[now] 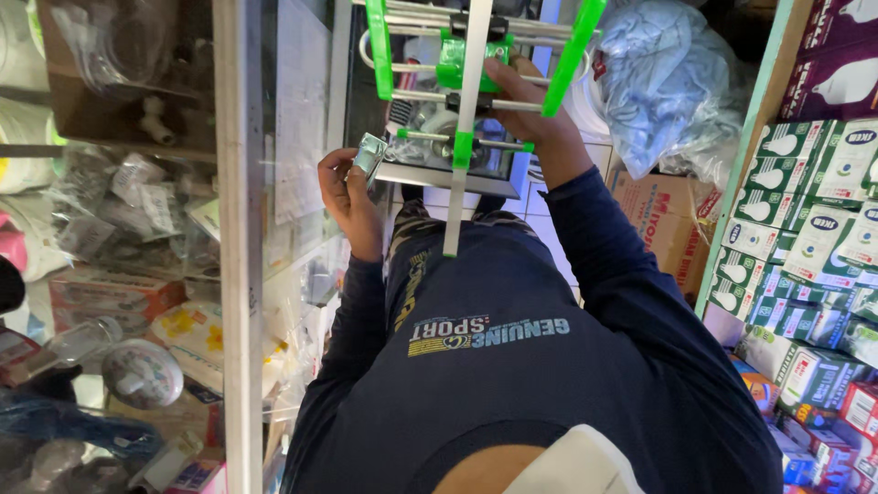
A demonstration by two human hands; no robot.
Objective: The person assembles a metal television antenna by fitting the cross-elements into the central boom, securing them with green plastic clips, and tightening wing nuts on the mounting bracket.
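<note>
Above the lap, right hand [526,101] gripped the antenna [471,69] steady — left hand [347,187] pinched a metal bracket [369,154] beside it

Stacked bulb boxes [805,229], glass counter [240,274]

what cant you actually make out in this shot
- Antenna, head view: its top is cut off by the upper edge.
- Right hand: fingertips hidden behind the green clamp.
- Metal bracket in the left hand: too small to tell its shape.
- Floor: hidden by the person's torso.
</note>
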